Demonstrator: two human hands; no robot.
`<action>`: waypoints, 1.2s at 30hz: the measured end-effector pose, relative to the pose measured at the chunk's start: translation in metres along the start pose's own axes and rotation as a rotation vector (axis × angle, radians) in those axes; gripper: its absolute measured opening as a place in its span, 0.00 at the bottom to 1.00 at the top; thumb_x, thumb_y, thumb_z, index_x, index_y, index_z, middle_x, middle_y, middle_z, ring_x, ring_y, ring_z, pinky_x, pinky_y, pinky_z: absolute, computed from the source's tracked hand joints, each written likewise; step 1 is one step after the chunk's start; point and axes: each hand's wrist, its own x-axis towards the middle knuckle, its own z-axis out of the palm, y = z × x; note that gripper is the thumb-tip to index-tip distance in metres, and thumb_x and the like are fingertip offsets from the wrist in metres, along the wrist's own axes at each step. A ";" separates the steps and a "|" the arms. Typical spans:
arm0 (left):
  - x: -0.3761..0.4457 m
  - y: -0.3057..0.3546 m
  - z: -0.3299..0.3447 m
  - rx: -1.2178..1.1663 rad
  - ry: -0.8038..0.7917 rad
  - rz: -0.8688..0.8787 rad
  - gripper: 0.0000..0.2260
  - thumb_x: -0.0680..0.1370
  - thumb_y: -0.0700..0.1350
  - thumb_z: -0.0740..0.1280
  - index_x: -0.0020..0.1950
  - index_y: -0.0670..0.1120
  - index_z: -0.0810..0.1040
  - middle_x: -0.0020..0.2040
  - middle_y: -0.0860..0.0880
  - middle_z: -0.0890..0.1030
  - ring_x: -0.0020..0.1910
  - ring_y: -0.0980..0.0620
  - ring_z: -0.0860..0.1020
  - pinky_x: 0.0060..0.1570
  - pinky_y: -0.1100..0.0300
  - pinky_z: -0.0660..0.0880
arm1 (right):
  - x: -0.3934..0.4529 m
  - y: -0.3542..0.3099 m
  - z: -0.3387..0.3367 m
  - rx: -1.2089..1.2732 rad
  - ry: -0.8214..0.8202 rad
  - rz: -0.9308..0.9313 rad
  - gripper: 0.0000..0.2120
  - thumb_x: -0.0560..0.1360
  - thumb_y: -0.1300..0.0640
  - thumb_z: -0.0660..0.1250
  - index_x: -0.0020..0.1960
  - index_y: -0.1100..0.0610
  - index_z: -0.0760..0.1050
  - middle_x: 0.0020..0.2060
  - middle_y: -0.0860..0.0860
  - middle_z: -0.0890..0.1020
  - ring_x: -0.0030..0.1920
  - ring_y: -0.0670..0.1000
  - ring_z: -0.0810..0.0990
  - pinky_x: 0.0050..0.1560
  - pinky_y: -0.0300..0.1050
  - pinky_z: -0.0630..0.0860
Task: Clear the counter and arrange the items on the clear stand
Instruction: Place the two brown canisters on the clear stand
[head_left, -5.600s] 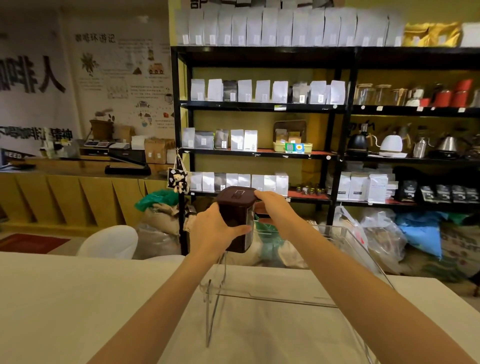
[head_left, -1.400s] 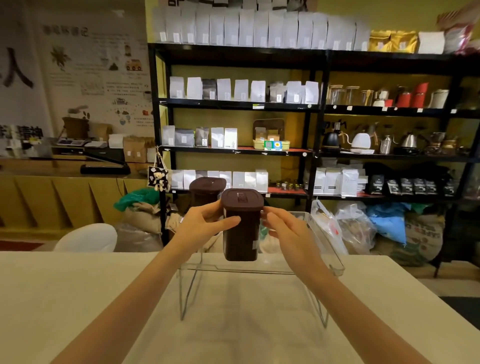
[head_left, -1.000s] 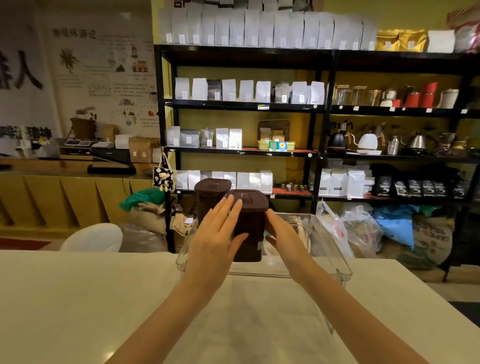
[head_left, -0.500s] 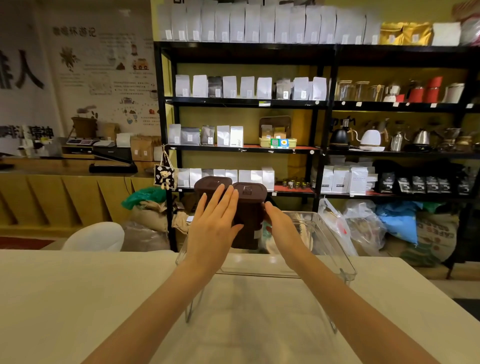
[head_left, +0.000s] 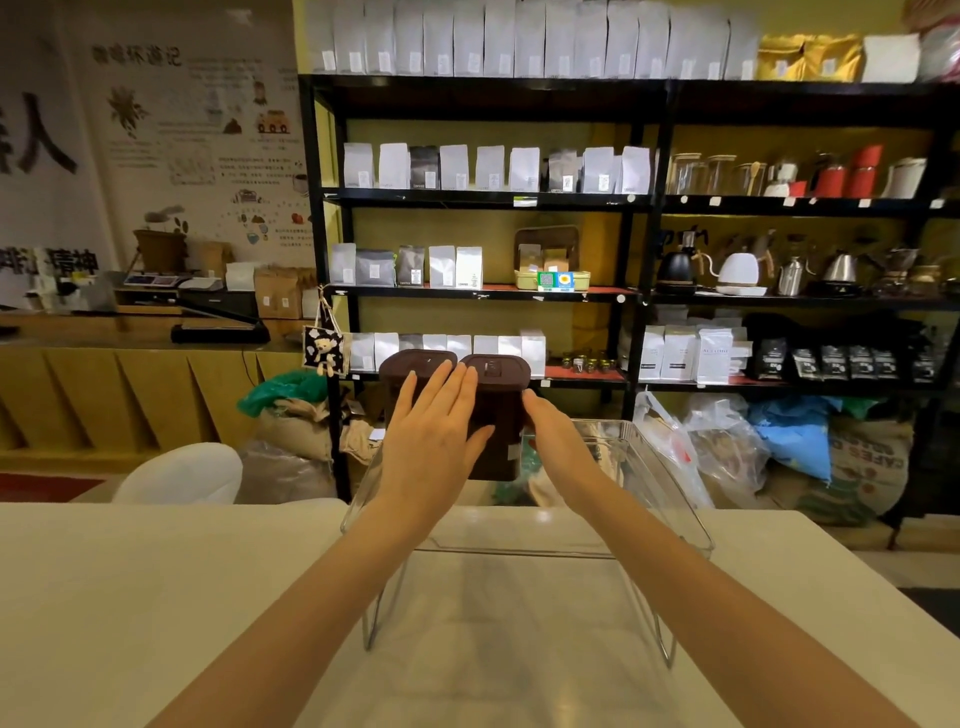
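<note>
A: Two canisters counted on the clear stand (head_left: 524, 545), none on the table (head_left: 130, 597) nearest you. Table: bare as far as shown. I'd log the clearing as done or close to it.

B: And your hands?

A: Your left hand (head_left: 434, 441) lies flat, fingers (head_left: 449, 387) spread and extended across the near faces of both canisters; not a grip. Your right hand (head_left: 553, 434) rests against the right side of the right canister (head_left: 498, 415), fingers hidden behind it, so I cannot tell whether they curl. You appear to be squaring that one up against the left canister (head_left: 415, 366); the two lids stand touching or nearly so, at the stand's far left.

B: Remaining?

A: My judgement: release, perhaps a last nudge. The stand's right half holds nothing.

B: Writing, near first?

A: Right canister: a small pale label low on its side, unreadable. Far sack (head_left: 862, 467) on the floor, right: printed letters, seemingly "CAFES", blurred. Black shelving (head_left: 644, 249): white and grey pouches with small labels, too small to read; a green and blue QR card on the middle shelf. Wall poster (head_left: 176, 140), far left: Chinese headline and large brushed characters, not legible enough to transcribe.
</note>
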 end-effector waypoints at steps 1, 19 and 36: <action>0.001 0.000 0.001 -0.004 -0.007 -0.003 0.27 0.66 0.50 0.76 0.61 0.40 0.77 0.57 0.42 0.82 0.59 0.45 0.79 0.60 0.43 0.71 | 0.000 0.000 0.000 -0.010 -0.011 -0.003 0.19 0.81 0.50 0.47 0.64 0.57 0.69 0.55 0.54 0.76 0.56 0.51 0.72 0.57 0.43 0.64; 0.002 0.005 -0.011 -0.046 -0.142 -0.015 0.26 0.71 0.45 0.69 0.67 0.39 0.71 0.65 0.41 0.77 0.66 0.43 0.74 0.65 0.45 0.68 | -0.010 -0.005 -0.007 -0.135 -0.113 0.040 0.19 0.81 0.53 0.48 0.71 0.56 0.61 0.68 0.56 0.71 0.69 0.55 0.67 0.65 0.46 0.63; -0.029 0.070 -0.072 -0.181 -0.330 -0.002 0.26 0.78 0.55 0.56 0.74 0.47 0.59 0.75 0.47 0.63 0.75 0.49 0.59 0.73 0.50 0.57 | -0.130 -0.002 -0.090 -0.820 -0.086 -0.350 0.17 0.78 0.57 0.58 0.67 0.56 0.69 0.63 0.53 0.76 0.62 0.50 0.72 0.58 0.39 0.67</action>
